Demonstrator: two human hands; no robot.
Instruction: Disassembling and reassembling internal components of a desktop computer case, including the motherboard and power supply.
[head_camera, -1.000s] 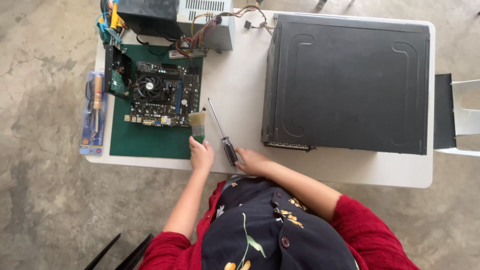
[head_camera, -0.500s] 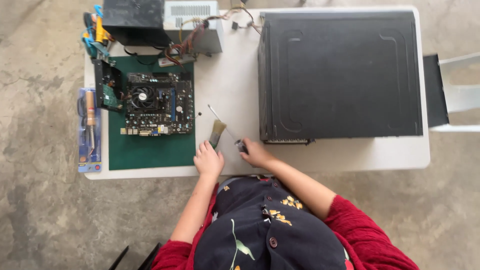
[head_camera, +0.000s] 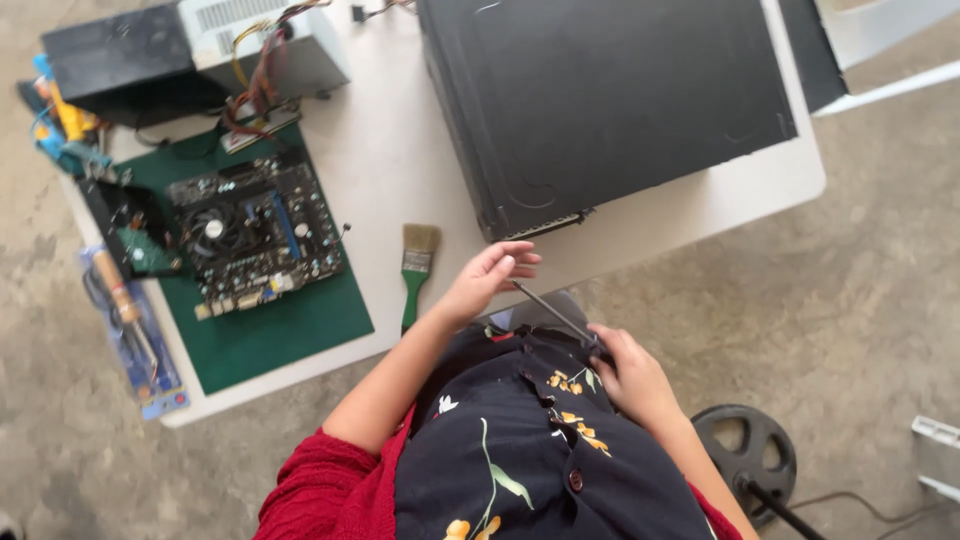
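Screwdriver (head_camera: 550, 310): right hand (head_camera: 630, 375) clamped on handle, left hand (head_camera: 485, 278) fingers apart at tip, off bench (head_camera: 400, 170) edge beside computer case (head_camera: 600, 100)

Counting: one screwdriver (head_camera: 553, 312), one green-handled brush (head_camera: 415, 272), one black computer case (head_camera: 610, 100), one motherboard (head_camera: 255, 230), one green mat (head_camera: 290, 325), one power supply (head_camera: 262, 45), one soldering iron pack (head_camera: 130, 330), two hands showing, all sitting on one worktop (head_camera: 385, 150).

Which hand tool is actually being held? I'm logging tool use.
The screwdriver: right hand grips its handle, left hand fingers its shaft. The green-handled paintbrush lies untouched.
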